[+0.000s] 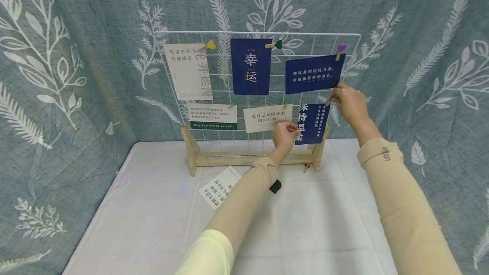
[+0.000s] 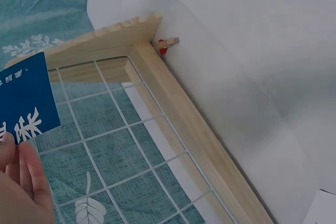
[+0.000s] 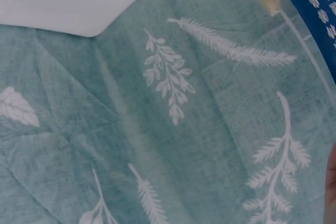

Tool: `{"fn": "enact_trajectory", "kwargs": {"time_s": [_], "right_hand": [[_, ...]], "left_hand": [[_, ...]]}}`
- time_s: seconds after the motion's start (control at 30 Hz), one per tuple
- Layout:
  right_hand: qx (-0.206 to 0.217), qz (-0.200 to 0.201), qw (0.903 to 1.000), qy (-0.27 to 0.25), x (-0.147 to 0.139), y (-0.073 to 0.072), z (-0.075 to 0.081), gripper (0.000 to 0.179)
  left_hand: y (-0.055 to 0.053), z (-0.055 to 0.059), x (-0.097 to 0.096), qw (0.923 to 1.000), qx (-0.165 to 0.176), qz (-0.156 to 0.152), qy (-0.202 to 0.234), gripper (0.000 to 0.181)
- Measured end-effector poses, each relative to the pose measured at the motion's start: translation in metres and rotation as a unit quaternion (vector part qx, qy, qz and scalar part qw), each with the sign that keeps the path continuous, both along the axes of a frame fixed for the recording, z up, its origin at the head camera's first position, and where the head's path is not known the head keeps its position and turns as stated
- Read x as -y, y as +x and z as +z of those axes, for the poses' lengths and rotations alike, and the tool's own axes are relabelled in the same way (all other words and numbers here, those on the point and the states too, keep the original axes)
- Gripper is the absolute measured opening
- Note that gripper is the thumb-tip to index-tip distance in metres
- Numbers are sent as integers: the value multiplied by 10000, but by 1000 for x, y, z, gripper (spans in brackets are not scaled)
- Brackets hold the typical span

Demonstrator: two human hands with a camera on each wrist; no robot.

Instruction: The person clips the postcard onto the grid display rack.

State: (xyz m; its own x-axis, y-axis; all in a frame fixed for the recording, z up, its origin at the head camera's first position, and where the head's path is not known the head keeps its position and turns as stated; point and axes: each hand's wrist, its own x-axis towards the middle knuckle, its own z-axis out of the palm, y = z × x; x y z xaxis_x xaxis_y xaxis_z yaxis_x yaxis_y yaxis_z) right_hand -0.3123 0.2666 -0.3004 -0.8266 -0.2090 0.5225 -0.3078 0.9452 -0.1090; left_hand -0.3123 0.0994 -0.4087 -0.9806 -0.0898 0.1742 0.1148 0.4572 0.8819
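Observation:
My left hand pinches the left edge of a dark blue card with white characters, held against the lower right of a white wire grid. In the left wrist view, thumb and fingers of the left hand grip the card near a corner. At the card's upper right corner, my right hand pinches a small wooden clothespin. Just above hangs another blue card, held by a clothespin with a purple heart. Only a sliver of the right hand shows in the right wrist view.
Several other cards hang clipped on the grid, among them a blue upright card. Wooden feet support it. On the white table lie a loose white card, a black object and a red-topped clothespin.

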Motion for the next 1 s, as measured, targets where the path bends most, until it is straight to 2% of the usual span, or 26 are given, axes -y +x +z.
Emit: {"fn": "enact_trajectory", "kwargs": {"time_s": [0.23,0.43,0.67,0.87,1.0], "right_hand": [[-38,1,9999,-116,-2,-1,-6,10],[-148,103,9996,-217,-1,-4,-13,9],[-17,2,9998,-220,5,-4,-15,12],[105,-235,9995,-168,10,-5,-19,17],[43,-283,9996,-25,12,-7,-21,19]], "left_hand": [[1,4,-2,9999,84,118,-28,7],[1,-1,-1,9999,-43,93,-6,6],[2,-4,-2,9997,-81,186,108,4],[5,-7,-4,9989,-339,205,254,15],[9,-10,-2,9984,-428,67,363,26]]}}
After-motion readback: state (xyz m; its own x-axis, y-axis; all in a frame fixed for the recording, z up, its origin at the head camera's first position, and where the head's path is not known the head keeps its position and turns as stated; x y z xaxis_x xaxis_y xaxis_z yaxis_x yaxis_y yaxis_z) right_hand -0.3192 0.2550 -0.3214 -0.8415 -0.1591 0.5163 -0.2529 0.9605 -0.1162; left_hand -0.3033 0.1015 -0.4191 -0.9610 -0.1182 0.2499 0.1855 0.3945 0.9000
